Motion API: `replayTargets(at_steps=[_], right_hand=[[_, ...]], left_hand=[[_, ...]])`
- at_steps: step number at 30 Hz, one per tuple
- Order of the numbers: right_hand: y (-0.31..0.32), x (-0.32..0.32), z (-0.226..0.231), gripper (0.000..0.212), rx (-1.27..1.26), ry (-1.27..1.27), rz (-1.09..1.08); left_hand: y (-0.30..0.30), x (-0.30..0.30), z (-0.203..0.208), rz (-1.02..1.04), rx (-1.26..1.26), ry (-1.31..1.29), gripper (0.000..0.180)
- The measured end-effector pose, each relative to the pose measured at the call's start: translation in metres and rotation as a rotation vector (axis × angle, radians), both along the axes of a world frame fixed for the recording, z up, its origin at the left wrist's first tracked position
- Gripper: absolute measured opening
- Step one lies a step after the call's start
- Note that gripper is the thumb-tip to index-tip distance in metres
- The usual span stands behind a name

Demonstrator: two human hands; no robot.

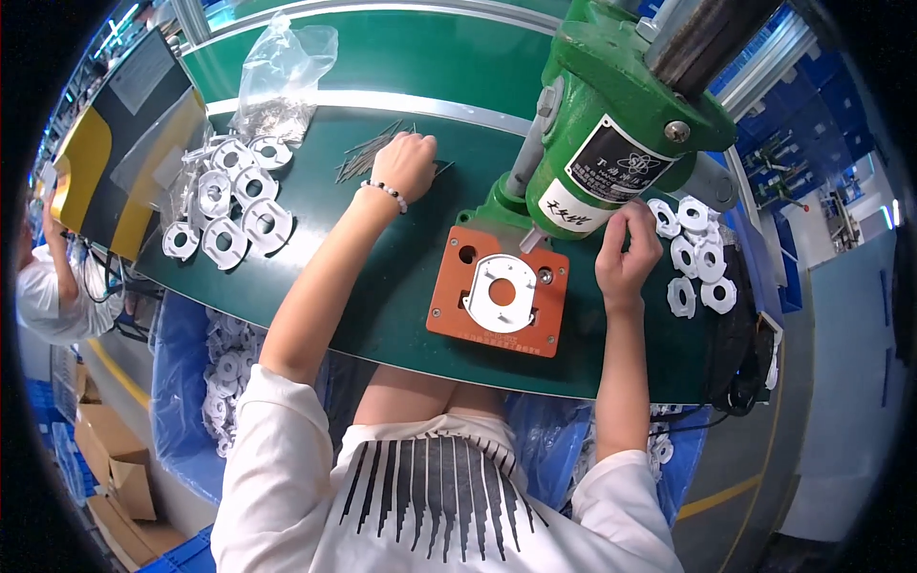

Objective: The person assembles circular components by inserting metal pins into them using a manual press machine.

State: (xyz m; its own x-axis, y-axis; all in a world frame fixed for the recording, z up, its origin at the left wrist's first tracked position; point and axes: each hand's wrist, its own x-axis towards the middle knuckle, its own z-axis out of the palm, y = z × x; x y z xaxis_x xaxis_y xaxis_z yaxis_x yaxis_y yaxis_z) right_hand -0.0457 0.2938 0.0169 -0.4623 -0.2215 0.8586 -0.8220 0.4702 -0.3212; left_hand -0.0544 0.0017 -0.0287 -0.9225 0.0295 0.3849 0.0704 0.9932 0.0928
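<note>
My left hand (405, 168), with a beaded bracelet at the wrist, is closed over a loose pile of thin metal pins (357, 164). Its fingertips are hidden beneath it, so what they pinch cannot be seen. My right hand (629, 250) is raised beside the green press (597, 105), its fingers curled; whatever lies inside them is hidden. Between my hands, a flat white plastic part (516, 304) with a round central hole lies in the orange fixture block (447, 320). The press's metal tip (532, 239) stands above the block's far edge, apart from the white part.
Similar white parts (225, 244) lie loose on the green table (315, 224) at left, and others (710, 261) at right. A clear bag (287, 67) of small pieces stands at the back left. Blue lined bins (177, 382) hold more below. Another person (57, 296) sits at far left.
</note>
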Motion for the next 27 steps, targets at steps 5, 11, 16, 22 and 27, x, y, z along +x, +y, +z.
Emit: replayTargets(at_steps=[5, 11, 16, 22, 27], right_hand=[[0.002, 0.0, 0.0, 0.012, -0.003, 0.015, -0.005], [0.002, 0.001, -0.002, 0.013, -0.003, -0.013, -0.019], [0.003, 0.001, -0.005, 0.015, -0.021, -0.045, -0.031], [0.005, -0.004, -0.011, 0.024, -0.074, -0.002, -0.001], [0.006, -0.008, -0.017, 0.029, -0.072, -0.043, 0.05]], left_hand=[[-0.003, 0.017, 0.014, -0.193, 0.326, 0.165, 0.009], [-0.001, 0.016, 0.006, -0.084, 0.166, -0.022, 0.014], [-0.008, 0.019, -0.004, -0.049, 0.106, 0.04, 0.013], [-0.015, 0.019, 0.006, -0.145, 0.6, 0.102, 0.008], [-0.018, 0.024, 0.011, -0.193, 0.67, 0.04, 0.006]])
